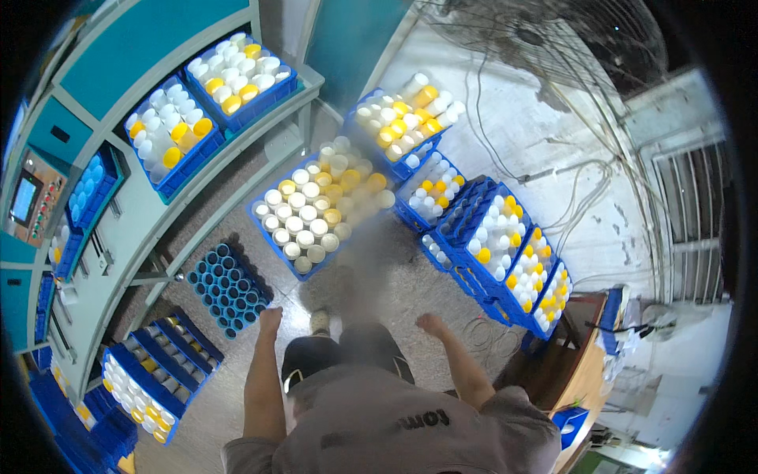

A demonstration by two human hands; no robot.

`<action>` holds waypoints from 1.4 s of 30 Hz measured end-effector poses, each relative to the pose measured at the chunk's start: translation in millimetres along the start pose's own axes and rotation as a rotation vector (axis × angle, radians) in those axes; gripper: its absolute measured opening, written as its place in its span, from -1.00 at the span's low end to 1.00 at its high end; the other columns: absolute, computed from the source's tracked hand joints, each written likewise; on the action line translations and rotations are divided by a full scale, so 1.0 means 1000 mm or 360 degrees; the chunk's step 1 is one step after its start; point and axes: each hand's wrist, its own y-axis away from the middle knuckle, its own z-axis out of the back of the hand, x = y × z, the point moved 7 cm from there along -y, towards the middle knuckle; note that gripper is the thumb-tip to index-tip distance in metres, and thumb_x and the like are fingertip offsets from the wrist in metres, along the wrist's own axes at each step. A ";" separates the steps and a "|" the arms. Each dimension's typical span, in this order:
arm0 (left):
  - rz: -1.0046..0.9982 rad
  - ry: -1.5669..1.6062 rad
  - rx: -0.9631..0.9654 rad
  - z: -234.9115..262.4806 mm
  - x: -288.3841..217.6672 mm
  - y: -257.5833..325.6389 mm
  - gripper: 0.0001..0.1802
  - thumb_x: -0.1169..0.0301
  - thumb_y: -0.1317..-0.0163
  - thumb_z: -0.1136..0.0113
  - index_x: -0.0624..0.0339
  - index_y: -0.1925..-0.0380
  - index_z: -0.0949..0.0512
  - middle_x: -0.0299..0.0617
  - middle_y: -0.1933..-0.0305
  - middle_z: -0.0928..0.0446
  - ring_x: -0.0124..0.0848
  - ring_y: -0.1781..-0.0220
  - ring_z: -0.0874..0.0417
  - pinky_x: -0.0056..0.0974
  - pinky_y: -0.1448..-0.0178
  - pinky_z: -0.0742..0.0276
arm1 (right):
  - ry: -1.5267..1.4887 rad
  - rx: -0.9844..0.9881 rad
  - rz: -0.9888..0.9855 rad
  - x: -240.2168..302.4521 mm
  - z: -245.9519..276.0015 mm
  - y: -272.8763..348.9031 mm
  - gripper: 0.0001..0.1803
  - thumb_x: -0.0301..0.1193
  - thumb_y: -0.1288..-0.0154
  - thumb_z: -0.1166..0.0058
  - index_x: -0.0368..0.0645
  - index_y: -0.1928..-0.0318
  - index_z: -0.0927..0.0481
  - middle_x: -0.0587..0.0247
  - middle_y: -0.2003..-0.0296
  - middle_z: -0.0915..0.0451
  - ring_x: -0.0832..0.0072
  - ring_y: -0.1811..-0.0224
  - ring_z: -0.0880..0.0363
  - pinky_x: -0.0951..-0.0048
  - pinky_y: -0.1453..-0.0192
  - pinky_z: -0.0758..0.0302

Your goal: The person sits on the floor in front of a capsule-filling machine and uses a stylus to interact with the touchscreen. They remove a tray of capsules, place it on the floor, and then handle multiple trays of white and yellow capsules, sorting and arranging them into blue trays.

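Standing on a workshop floor, a person hangs both arms down, left hand [271, 316] and right hand [431, 322] well apart and holding nothing, fingers loosely curled. Nearest ahead sits a blue crate [272, 237] packed with white and yellow bobbins [312, 213], beside a blue empty-socket tray [229, 288].

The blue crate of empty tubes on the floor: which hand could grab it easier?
Probably the left hand. It hangs just beside the blue crate of empty tubes, while the right hand is farther off, on the other side of the body. Both hands hold nothing.
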 end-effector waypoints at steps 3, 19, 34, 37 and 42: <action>-0.0063 0.0017 -0.0156 -0.002 -0.047 -0.022 -0.57 0.11 -0.21 -0.20 0.33 0.36 -0.71 0.21 0.32 -0.69 0.08 0.23 -0.73 0.02 0.13 -0.58 | 0.0131 -0.0237 0.0380 0.052 0.105 -0.093 -0.57 -0.05 -0.37 -0.10 -0.17 0.13 -0.72 -0.12 0.07 -0.68 -0.03 -0.02 -0.64 -0.01 -0.12 -0.51; -0.1471 -0.0020 -0.1232 0.219 -0.578 -0.209 -0.74 0.36 -0.30 -0.22 0.41 0.26 -0.66 0.21 0.19 -0.66 0.18 0.12 -0.66 0.10 0.00 -0.55 | -0.0163 -0.0970 0.1340 0.647 0.453 -0.245 -0.71 -0.26 -0.32 -0.19 -0.20 0.08 -0.64 -0.04 0.08 -0.62 -0.01 -0.04 -0.57 0.01 -0.11 -0.51; -0.0701 -0.0806 -0.1072 0.241 -0.597 -0.347 -0.49 0.01 -0.29 -0.17 0.33 0.36 -0.72 0.19 0.27 -0.71 0.08 0.14 -0.77 -0.02 0.02 -0.69 | 0.0714 -0.1346 0.0923 0.800 0.553 -0.360 -0.68 -0.16 -0.16 -0.19 -0.10 0.27 -0.80 0.00 0.30 -0.75 0.08 0.19 -0.74 0.05 0.09 -0.64; -0.0677 -0.0873 -0.1022 0.244 -0.599 -0.358 -0.52 0.06 -0.26 -0.18 0.35 0.32 -0.73 0.21 0.23 -0.72 0.09 0.12 -0.76 -0.01 0.02 -0.69 | 0.0644 -0.1378 0.1023 0.792 0.576 -0.330 -0.67 -0.15 -0.20 -0.18 -0.12 0.21 -0.75 -0.07 0.27 -0.68 0.01 0.20 -0.70 0.04 0.08 -0.61; -0.0960 -0.0790 -0.1150 0.260 -0.617 -0.300 -0.55 0.06 -0.23 -0.24 0.29 0.35 -0.75 0.18 0.36 -0.69 0.11 0.26 -0.75 0.00 0.15 -0.66 | 0.0394 -0.1591 0.1294 0.698 0.588 -0.229 -0.76 -0.18 -0.23 -0.24 -0.08 0.37 -0.75 0.11 0.44 -0.68 0.16 0.20 -0.67 0.12 0.04 -0.46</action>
